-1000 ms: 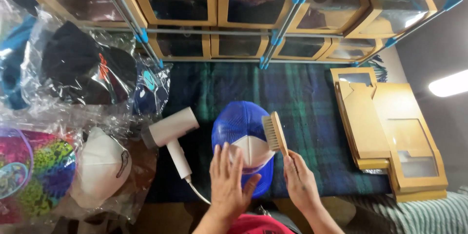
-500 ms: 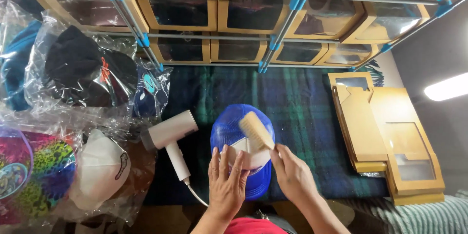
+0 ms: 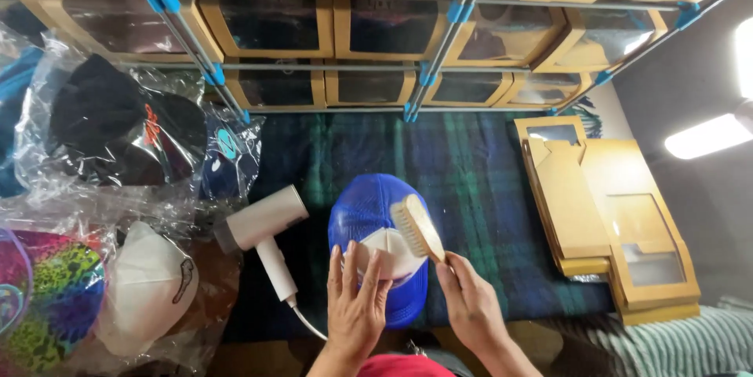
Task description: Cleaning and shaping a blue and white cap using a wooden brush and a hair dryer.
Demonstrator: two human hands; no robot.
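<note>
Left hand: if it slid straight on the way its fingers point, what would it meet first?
The left hand already lies flat on the blue mesh cap with white front panel, fingers pointing up-frame. Going straight on, it would probably run over the cap's crown, then onto the dark plaid blanket; depth is unclear.

Cap (image 3: 369,212): blue mesh crown, white front panel, blue brim toward me. Lies on the plaid blanket (image 3: 486,181), just right of the hair dryer. Brush (image 3: 416,227): pale wood, bristles apparently on the white panel, tilted diagonally.
</note>
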